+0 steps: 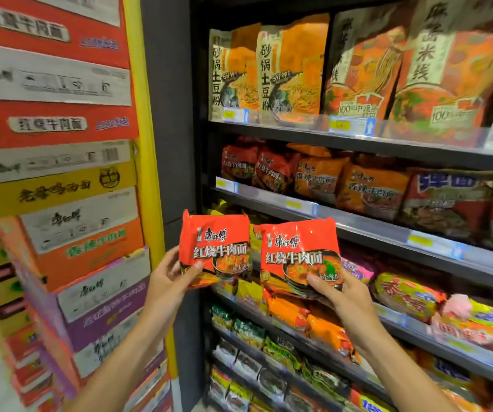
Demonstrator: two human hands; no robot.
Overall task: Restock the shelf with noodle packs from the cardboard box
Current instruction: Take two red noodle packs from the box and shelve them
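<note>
Two red noodle packs held up before the shelf, one in each hand.

The left hand (171, 273) pinches the lower left corner of one glossy red plastic noodle pack (216, 248), thumb on its face; the right hand (338, 292) pinches the bottom edge of a second matching red pack (300, 257). Both are held label-forward, probably to match them to their row: like red packs (252, 166) lie at the left end of the dark metal shelf (358, 217) above. Stacked printed cardboard boxes (58, 185) stand just left of the shelving.
</note>
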